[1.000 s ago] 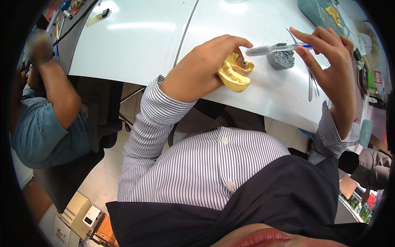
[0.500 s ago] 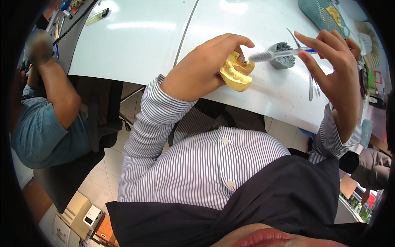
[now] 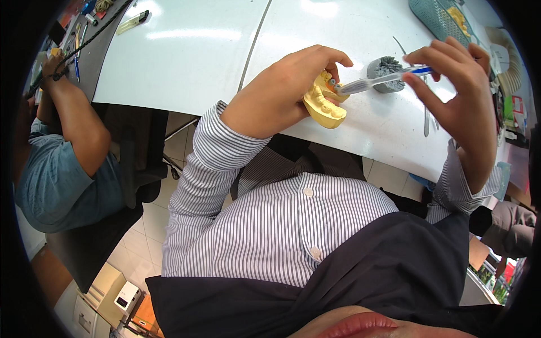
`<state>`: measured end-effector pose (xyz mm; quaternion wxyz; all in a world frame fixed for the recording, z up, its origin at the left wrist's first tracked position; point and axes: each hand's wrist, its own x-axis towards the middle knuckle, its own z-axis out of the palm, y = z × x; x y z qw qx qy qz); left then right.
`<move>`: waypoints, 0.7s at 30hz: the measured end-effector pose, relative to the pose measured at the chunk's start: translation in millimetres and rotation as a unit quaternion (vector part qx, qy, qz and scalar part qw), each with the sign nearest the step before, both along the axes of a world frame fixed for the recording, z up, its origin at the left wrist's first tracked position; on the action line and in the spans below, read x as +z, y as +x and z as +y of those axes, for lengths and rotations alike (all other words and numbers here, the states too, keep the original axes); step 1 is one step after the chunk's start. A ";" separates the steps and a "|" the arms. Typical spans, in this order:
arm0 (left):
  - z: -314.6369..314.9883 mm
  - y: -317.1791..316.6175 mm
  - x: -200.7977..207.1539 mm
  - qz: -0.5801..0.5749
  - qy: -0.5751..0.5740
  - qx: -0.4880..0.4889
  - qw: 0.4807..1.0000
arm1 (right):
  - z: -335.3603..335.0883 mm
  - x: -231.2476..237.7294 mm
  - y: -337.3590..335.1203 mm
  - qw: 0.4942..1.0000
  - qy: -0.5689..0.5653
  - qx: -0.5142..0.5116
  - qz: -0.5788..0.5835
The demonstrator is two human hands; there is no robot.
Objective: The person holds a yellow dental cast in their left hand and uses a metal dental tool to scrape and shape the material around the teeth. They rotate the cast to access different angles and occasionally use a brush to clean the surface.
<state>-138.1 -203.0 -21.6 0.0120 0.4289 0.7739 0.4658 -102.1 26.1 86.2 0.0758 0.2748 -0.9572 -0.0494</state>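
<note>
My left hand (image 3: 286, 90) is closed around a yellow plaster dental model (image 3: 326, 112), holding it above the near edge of the white table. Two small grey round pieces (image 3: 332, 83) sit in a pinkish-orange part of the model. Between thumb and fingers my right hand (image 3: 453, 76) grips a toothbrush (image 3: 389, 78) with a clear and blue handle. Its bristle head points left and meets or nearly meets the model beside the grey pieces; I cannot tell which. Behind the brush stands a grey lump with a rough top (image 3: 386, 69).
Thin metal tools (image 3: 426, 121) lie by my right hand. A teal mesh basket (image 3: 434, 19) with yellow pieces stands at the far right. A clear lighter-like object (image 3: 133, 22) rests on the white table (image 3: 191, 67). At the left, a co-worker's arm (image 3: 84, 112) reaches over a grey bench.
The toothbrush has come down and its head now lies at the model. The model has turned slightly in my left hand. At the left, the co-worker's hand has shifted.
</note>
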 end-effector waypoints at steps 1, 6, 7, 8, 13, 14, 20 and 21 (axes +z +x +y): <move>0.3 0.2 -0.3 0.003 0.002 -0.002 1.000 | 2.9 -1.2 -0.8 0.999 -0.026 0.014 0.022; -0.4 2.5 0.6 -0.014 -0.013 -0.004 1.000 | -0.6 -6.2 -3.9 0.999 -0.035 0.027 0.026; -0.5 2.7 -1.5 -0.014 -0.013 -0.005 1.000 | -0.9 -8.3 -3.9 0.999 -0.027 0.022 0.010; -0.6 2.8 -3.0 -0.013 -0.013 -0.006 1.000 | 9.6 -11.6 -4.5 0.998 -0.035 0.030 0.036; -0.5 3.7 -2.4 -0.019 -0.023 -0.005 1.000 | 0.4 -13.0 -3.2 0.998 -0.042 0.026 0.040; -0.3 4.4 -2.2 -0.024 -0.028 -0.004 0.999 | -1.2 -13.8 -2.0 0.999 -0.039 0.019 0.025; 0.5 2.3 -5.6 0.016 -0.004 -0.012 1.000 | 20.9 -10.7 -9.2 0.993 -0.066 0.062 0.076; 0.7 2.5 -5.7 0.013 -0.004 -0.012 1.000 | 13.6 -11.3 -6.2 0.995 -0.052 0.050 0.064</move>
